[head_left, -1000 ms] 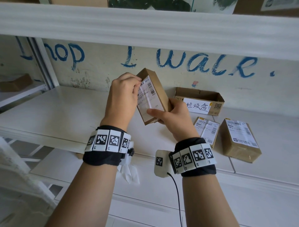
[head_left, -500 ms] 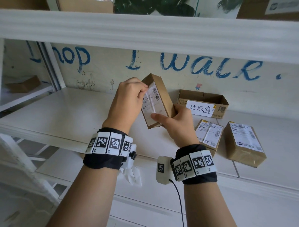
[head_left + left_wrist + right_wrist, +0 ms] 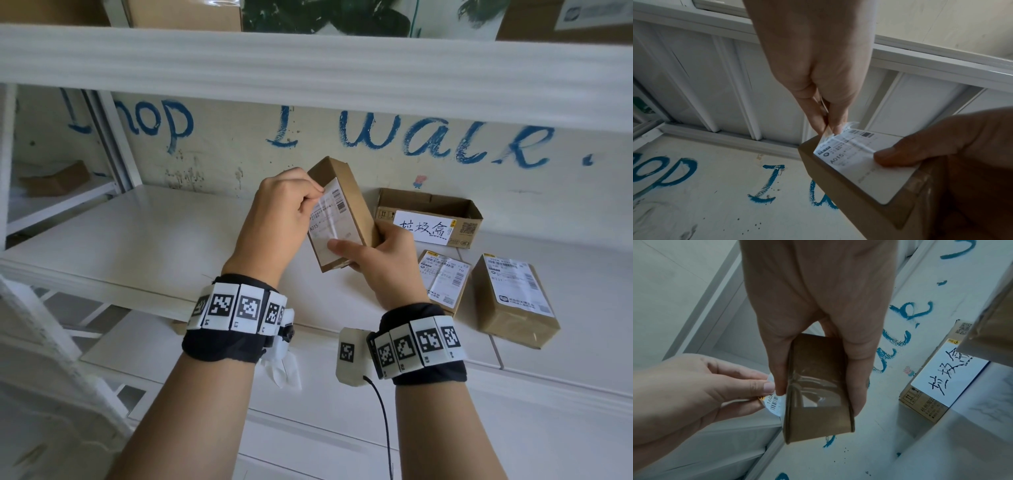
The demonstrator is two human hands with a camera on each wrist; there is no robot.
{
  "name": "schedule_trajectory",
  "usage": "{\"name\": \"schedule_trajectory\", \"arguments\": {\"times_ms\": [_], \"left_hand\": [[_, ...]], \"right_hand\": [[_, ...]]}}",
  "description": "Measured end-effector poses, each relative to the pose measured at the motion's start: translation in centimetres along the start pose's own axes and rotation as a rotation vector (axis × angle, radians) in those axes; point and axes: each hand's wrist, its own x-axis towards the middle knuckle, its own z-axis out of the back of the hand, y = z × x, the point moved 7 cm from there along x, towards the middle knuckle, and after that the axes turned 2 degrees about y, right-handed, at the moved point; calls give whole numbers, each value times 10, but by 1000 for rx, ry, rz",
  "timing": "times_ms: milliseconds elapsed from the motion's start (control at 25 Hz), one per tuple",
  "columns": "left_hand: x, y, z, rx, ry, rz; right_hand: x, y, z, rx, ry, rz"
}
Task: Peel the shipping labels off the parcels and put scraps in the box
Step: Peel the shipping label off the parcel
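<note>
A small brown parcel [image 3: 346, 192] is held up above the white shelf [image 3: 137, 240]. My right hand [image 3: 373, 253] grips its lower end, thumb pressed on the white shipping label [image 3: 329, 219]. My left hand [image 3: 291, 209] pinches the label's upper left corner, which is lifted off the cardboard. In the left wrist view the label [image 3: 857, 155] curls up from the parcel [image 3: 875, 199] at my left hand's fingertips [image 3: 830, 128]. In the right wrist view my right hand [image 3: 818, 361] wraps the taped parcel [image 3: 818, 386]. An open cardboard box [image 3: 431, 219] with a handwritten white sign stands behind.
Two more brown parcels with labels lie on the shelf at the right, one [image 3: 442, 284] next to my right wrist, the other [image 3: 513, 301] further right. An upper shelf board [image 3: 308, 68] runs overhead. The painted wall [image 3: 376, 144] closes the back.
The label's top left corner has come up from the parcel between my left fingers. Both hands and the parcel hold about the same place.
</note>
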Motion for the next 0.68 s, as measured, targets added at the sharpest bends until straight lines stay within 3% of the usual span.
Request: {"name": "schedule_trajectory", "arguments": {"times_ms": [680], "left_hand": [[-2,-15,-1,-36,18,-49]], "right_hand": [[3,3,15,10,-38,-37]]}}
